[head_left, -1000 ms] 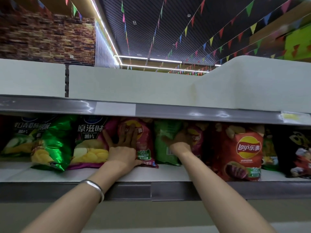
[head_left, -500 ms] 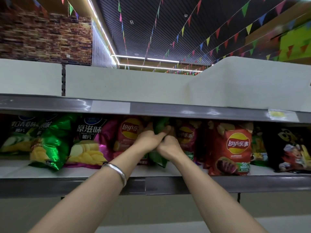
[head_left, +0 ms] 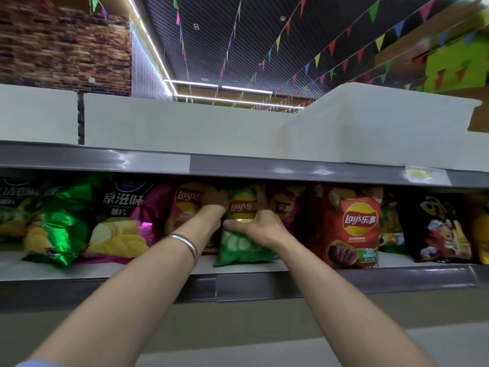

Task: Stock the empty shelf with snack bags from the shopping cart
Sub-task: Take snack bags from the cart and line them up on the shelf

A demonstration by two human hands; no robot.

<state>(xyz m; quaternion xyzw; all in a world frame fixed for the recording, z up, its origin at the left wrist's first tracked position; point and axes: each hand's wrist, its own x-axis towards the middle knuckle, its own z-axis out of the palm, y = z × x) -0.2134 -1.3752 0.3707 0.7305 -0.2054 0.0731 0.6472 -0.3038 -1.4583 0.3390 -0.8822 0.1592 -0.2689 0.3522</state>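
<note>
Your 2 hands grip the green Lay's bag [head_left: 242, 234] on the shelf [head_left: 148, 270]: left hand [head_left: 215, 205] at its upper left edge, right hand [head_left: 260, 226] across its front (thumb over the middle).

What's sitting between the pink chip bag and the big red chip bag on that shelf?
In the head view, a green chip bag held by both hands, left hand and right hand, plus another pink bag behind.

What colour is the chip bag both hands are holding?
Green Lay's bag, with cucumber slices pictured, seen in the head view.
</note>
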